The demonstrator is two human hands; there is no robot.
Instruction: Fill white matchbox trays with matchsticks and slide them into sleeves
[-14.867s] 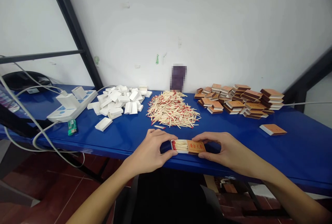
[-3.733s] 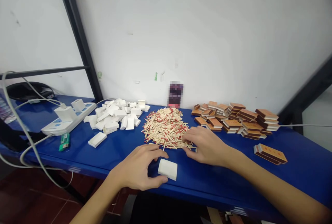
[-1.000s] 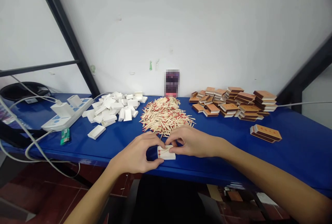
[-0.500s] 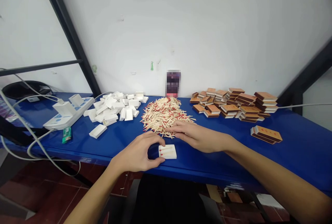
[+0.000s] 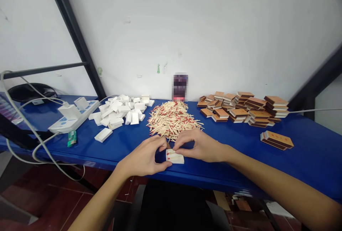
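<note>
A small white matchbox tray point(image 5: 178, 158) lies near the front edge of the blue table, with a few red-headed matches inside, heads to the left. My left hand point(image 5: 144, 157) is curved around the tray's left end, thumb at the near side and bent fingers at the far side. Above the tray, my right hand point(image 5: 201, 146) pinches thumb and forefinger together on what looks like a match, mostly hidden by the fingertips. Just beyond both hands spreads a heap of loose matches point(image 5: 171, 118).
White trays point(image 5: 120, 109) are piled at the left, one lying apart in front. Matchbox sleeves and boxes point(image 5: 240, 108) are stacked at the right, with a pair point(image 5: 276, 140) nearer. A power strip point(image 5: 77, 117), cables and a green packet point(image 5: 72, 138) occupy the far left.
My right hand has moved back from the match heap to the tray and closed into a pinch. My left hand stays at the tray's left end. The view has shifted slightly.
</note>
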